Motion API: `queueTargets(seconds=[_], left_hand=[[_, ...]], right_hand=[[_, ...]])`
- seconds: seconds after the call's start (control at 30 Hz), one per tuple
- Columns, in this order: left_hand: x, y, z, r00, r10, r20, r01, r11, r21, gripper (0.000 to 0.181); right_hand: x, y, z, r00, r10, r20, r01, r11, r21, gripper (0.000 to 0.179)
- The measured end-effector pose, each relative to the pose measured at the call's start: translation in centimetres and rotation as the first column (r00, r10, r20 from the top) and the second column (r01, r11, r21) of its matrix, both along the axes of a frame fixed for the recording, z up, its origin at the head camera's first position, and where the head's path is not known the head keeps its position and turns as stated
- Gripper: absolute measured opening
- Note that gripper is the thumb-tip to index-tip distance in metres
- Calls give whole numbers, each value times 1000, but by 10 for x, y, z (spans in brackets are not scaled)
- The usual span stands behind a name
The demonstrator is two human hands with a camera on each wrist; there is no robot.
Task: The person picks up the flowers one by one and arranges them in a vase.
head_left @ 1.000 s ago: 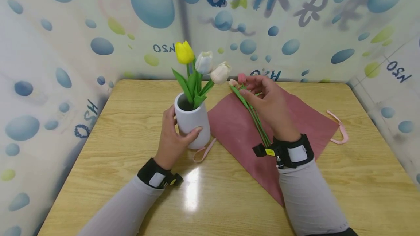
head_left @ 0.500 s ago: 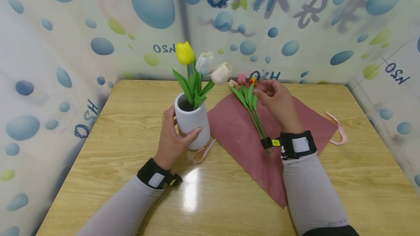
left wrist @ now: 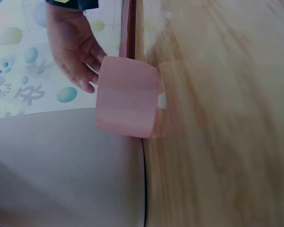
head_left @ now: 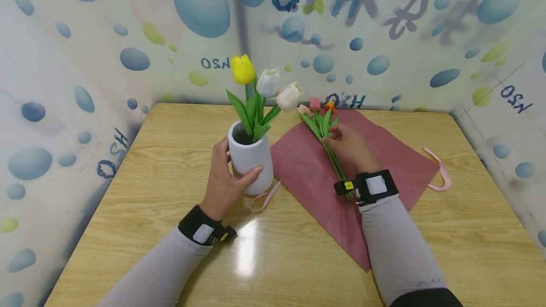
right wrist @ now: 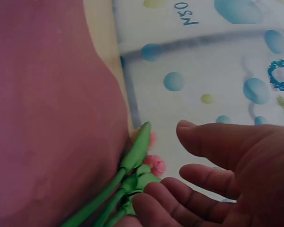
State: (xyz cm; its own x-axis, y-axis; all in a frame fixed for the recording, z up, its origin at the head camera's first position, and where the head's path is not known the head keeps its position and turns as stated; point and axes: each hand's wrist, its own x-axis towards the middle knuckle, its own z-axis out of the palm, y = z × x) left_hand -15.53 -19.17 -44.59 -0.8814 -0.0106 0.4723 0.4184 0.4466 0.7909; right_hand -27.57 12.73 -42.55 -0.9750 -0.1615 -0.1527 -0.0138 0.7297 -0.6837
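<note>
My left hand grips a white vase standing on the table, thumb across its front and fingers round its far left side. In the vase stand a yellow tulip and two white tulips, one beside the other. To the right, a pale tulip, a pink tulip and an orange-red tulip lie on dark pink wrapping paper. Over their leaves and stems is my right hand, fingers loosely bent, thumb apart, nothing held.
A pink ribbon loop lies at the foot of the vase, large in the left wrist view. Another pink ribbon sticks out at the paper's right corner. A patterned wall rises behind the wooden table.
My right hand first draws back to the right from the tulip heads, uncovering the orange-red one, then comes down toward the stems. My left hand and the vase stay put.
</note>
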Motion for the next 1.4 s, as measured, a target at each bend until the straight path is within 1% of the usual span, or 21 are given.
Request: queueTargets(seconds=[0.2,0.33,0.47,0.57,0.63,0.77,0.87,0.93,1.13,1.4], left_hand=[[-1,0,-2,1000,0,-4,1,1000,4,97],[-1,0,-2,1000,-2,-2,2,1000,7,97],[-2,1,-2,1000,-5,-6,5,1000,11,96],[-2,1,-2,1000,-7,-7,7,1000,13,96],[-2,1,-1,1000,-6,-5,6,1000,15,96],[-2,1,-1,1000,-4,-2,4,1000,13,96],[-2,1,-1,1000,-4,-3,4,1000,13,95],[-2,1,-1,1000,-5,-3,5,1000,14,95],[-2,1,-1,1000,-9,-1,9,1000,22,96],[-1,1,-1,1000,2,2,-2,1000,9,97]], right_hand=[[0,-4,-8,999,37,30,-39,998,40,53],[0,-6,-12,999,41,34,-43,996,76,51],[-2,-11,-16,999,45,6,-45,989,139,39],[-2,-15,-18,997,70,-29,-63,978,198,24],[-3,-17,-20,994,95,-46,-82,969,232,18],[-4,-19,-22,989,138,-56,-117,953,279,20],[-3,-19,-23,989,140,-55,-119,949,293,16],[-3,-20,-24,989,136,-49,-116,949,293,16],[-3,-19,-25,990,136,-45,-117,950,290,26],[-3,-17,-25,990,129,-54,-110,957,267,33]])
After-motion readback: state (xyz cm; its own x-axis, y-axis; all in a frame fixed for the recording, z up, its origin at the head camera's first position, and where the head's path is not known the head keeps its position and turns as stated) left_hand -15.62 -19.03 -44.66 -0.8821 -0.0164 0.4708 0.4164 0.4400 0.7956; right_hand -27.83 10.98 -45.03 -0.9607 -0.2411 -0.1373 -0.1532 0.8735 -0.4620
